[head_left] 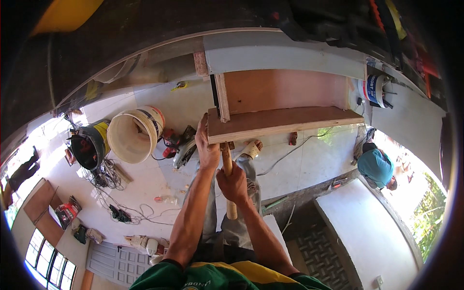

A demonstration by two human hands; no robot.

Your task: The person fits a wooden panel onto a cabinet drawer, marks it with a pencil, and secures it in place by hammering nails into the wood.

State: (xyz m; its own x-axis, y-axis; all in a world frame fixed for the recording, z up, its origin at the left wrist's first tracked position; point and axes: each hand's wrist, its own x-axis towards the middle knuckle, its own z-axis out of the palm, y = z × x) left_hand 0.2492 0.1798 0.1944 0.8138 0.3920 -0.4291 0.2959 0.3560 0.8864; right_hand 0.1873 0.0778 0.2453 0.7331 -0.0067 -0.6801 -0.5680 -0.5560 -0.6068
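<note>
A wooden drawer (285, 120) with a brown front board juts out from a cabinet with a pale grey panel (285, 55). My left hand (208, 150) grips the left end of the front board, fingers wrapped behind its edge. Just to the right, my right hand (233, 182) is closed around the wooden handle of a hammer (232, 210). The hammer's head is at the board's near edge, beside my left hand, and only partly shows. Whether it touches the board, I cannot tell.
Left on the tiled floor are a white bucket (130, 137), a dark bucket (88, 150), tangled cables (107, 176) and a circular saw (184, 150). A paint bucket (374, 91) stands at far right. A person in a teal shirt (376, 167) crouches near a white slab (367, 222).
</note>
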